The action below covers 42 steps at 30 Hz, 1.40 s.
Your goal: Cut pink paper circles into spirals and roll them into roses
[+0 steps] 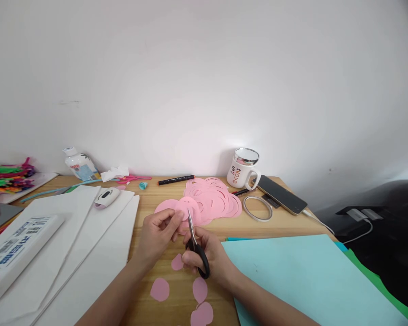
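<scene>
Between thumb and fingers, my left hand point(161, 230) pinches a round pink paper piece point(187, 206). Black-handled scissors point(197, 251) are gripped in my right hand point(209, 253), their blades pointing up and lying against that paper. Whether the blades are parted is too small to tell. Behind both hands, a heap of pink paper rings and discs point(214, 199) spreads over the wooden table. Nearer to me lie several loose pink petal-shaped pieces point(160, 290), one of them partly beside my right fingers.
White sheets point(122, 235) with a long white box point(23, 253) cover the left side. Light blue paper point(285, 271) lies at right. Toward the wall stand a mug point(240, 174) and a white bottle point(80, 164), with a marker point(176, 180), a silver ring point(257, 208) and a phone point(282, 194).
</scene>
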Motion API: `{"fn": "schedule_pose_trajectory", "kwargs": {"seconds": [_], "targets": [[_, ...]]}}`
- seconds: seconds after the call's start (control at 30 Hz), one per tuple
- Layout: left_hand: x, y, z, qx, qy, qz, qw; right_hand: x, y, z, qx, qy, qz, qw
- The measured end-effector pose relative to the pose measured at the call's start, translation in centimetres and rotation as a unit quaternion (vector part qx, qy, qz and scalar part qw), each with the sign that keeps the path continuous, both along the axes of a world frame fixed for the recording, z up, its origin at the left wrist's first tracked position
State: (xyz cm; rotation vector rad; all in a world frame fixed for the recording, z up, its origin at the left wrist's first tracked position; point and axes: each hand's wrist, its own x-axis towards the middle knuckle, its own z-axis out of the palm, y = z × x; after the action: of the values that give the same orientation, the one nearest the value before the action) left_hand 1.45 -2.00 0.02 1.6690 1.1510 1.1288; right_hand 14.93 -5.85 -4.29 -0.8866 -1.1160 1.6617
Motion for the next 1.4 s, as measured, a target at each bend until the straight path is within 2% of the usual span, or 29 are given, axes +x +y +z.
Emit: {"fn": "schedule_pose_trajectory", "kwargs": {"seconds": [0.1, 0.27, 0.47, 0.6, 0.67, 0.73, 0.8, 0.87, 0.9, 1.03, 1.1, 1.23, 1.33, 1.4], "targets": [[0.2, -0.1, 0.3, 0.004, 0.026, -0.004, 1.000, 0.1, 0.1, 0.1, 0.019, 0.014, 0.007, 1.000], [0.2, 0.0, 0.4, -0.018, 0.046, -0.051, 0.997, 0.3, 0.5, 0.2, 0.057, 0.028, -0.005, 0.998], [-0.2, 0.4, -0.3, -0.027, 0.045, -0.051, 0.997, -0.1, 0.6, -0.7, 0.010, 0.016, -0.019, 1.000], [-0.5, 0.8, -0.5, -0.005, 0.053, -0.037, 0.998, -0.4, 0.8, -0.9, 0.007, 0.005, -0.068, 0.998], [-0.7, 1.0, -0.6, -0.005, 0.039, -0.016, 0.999, -0.4, 1.0, -0.7, 0.008, 0.008, -0.103, 0.995], [-1.1, 1.4, -0.8, -0.015, 0.020, 0.036, 0.999, -0.3, 1.2, -0.4, 0.007, 0.017, -0.129, 0.991], [-1.4, 1.9, -1.1, -0.034, -0.025, 0.112, 0.993, -0.2, 1.4, 0.0, 0.016, 0.018, -0.133, 0.991], [-1.7, 2.5, -1.6, -0.063, -0.060, 0.153, 0.984, -0.1, 1.7, 0.7, 0.032, -0.001, -0.115, 0.993], [-1.8, 2.7, -1.8, -0.078, -0.067, 0.163, 0.981, 0.0, 1.8, 1.1, 0.039, -0.015, -0.103, 0.994], [-1.9, 3.2, -2.6, -0.111, -0.062, 0.136, 0.983, 0.1, 2.9, 3.0, 0.050, -0.102, -0.092, 0.989], [-1.9, 3.2, -2.8, -0.110, -0.086, 0.157, 0.978, 0.0, 3.7, 4.1, 0.074, -0.212, -0.108, 0.968], [-2.1, 2.8, -2.2, -0.049, -0.151, 0.257, 0.953, -1.2, 5.0, 5.6, 0.144, -0.410, -0.127, 0.892], [-2.2, 2.6, -1.2, 0.032, -0.171, 0.291, 0.941, -3.2, 5.6, 5.8, 0.155, -0.504, -0.110, 0.843], [-2.3, 2.6, -0.7, 0.068, -0.180, 0.305, 0.933, -4.9, 5.9, 5.8, 0.154, -0.524, -0.097, 0.832]]}}
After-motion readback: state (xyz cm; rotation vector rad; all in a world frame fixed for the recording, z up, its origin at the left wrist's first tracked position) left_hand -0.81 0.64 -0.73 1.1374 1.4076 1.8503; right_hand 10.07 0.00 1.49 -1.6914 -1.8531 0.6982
